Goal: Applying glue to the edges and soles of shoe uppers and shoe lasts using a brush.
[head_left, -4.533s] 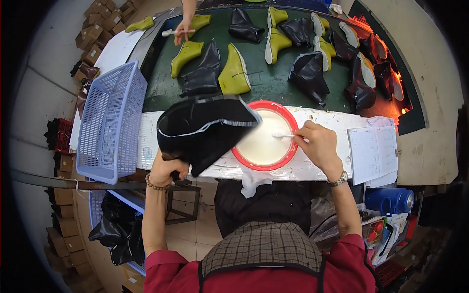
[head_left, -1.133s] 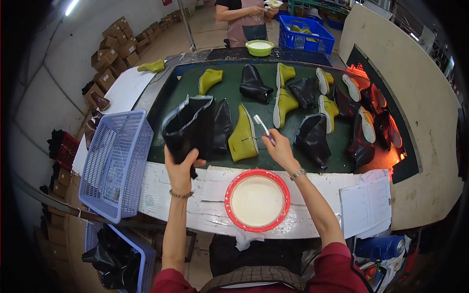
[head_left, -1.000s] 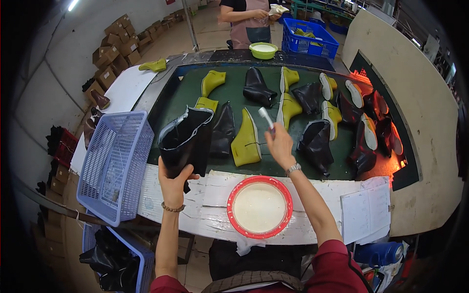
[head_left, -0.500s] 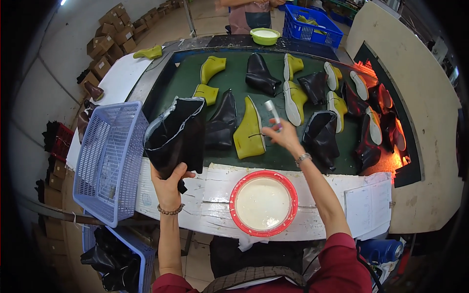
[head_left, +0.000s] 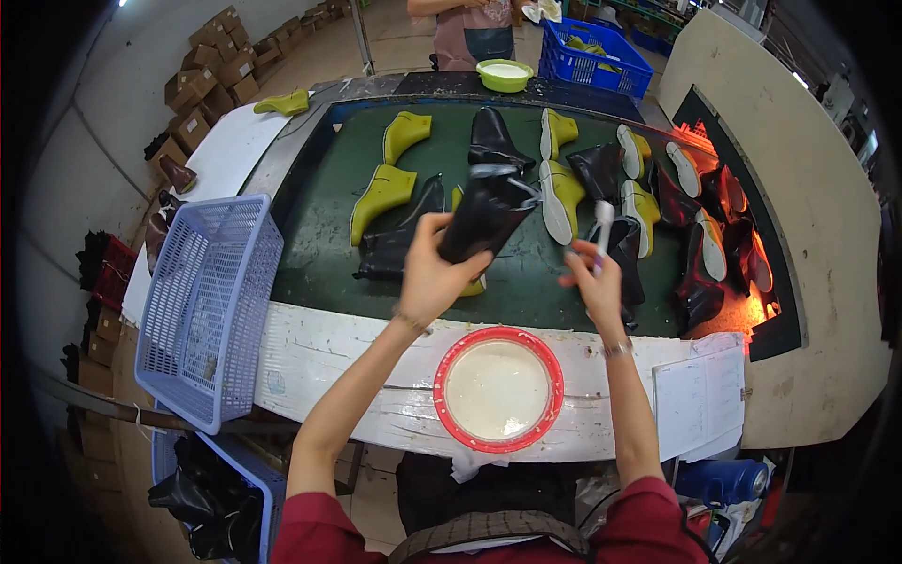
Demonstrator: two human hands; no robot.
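Observation:
My left hand [head_left: 434,280] is closed around a black boot upper [head_left: 484,221], tilted over the middle of the green belt [head_left: 319,235]. To its right, my right hand [head_left: 596,287] grips a brush [head_left: 604,224] with a pale head pointing up; it looks slightly blurred. Behind the held upper, a yellow shoe last is mostly hidden. A black boot upper [head_left: 399,246] lies left of my left hand, below a yellow last [head_left: 383,202]. Close to my body stands a red-rimmed bowl [head_left: 440,393] of white liquid.
Yellow lasts with pale soles [head_left: 560,209] and black uppers [head_left: 496,141] cover the belt, which runs right into an orange-lit opening [head_left: 756,305]. A lilac basket [head_left: 155,367] stands left, a notebook [head_left: 691,399] right. Across the belt are a person [head_left: 470,42] and a blue crate [head_left: 615,80].
My left hand has carried the boot upper rightward from near the basket to mid-belt. My right hand, with the brush, has shifted right and slightly nearer.

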